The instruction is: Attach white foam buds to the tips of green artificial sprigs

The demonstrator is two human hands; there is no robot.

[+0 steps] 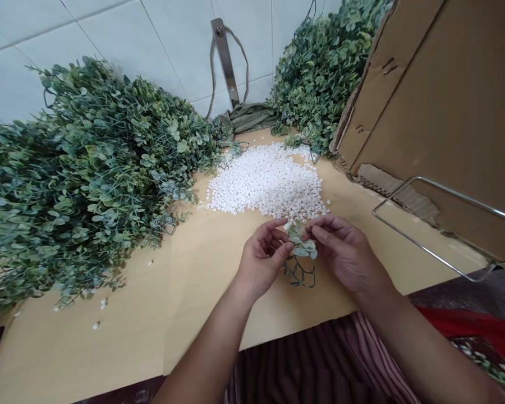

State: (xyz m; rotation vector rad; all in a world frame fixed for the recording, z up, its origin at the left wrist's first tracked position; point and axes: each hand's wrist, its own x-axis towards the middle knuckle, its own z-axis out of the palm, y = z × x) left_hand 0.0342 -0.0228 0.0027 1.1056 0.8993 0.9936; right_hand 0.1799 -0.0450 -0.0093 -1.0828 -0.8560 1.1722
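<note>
An artificial leaf sprig (303, 247) with pale green leaves and dark green plastic stems hangs between my hands, just above the table. My left hand (263, 255) pinches its left side between thumb and fingers. On the other side, my right hand (347, 255) is closed, with the fingertips at the sprig's upper right edge; exactly what they grip there is partly hidden. A white bead-like piece shows at the sprig's top. Right beyond my fingers spreads a heap of small white pieces (269, 182).
A large pile of artificial greenery (92, 179) covers the table's left side; another pile (324, 73) is at the back right. A cardboard box (441, 112) stands at right, with a metal wire frame (429, 247) before it. A strap (225, 62) leans on the tiled wall.
</note>
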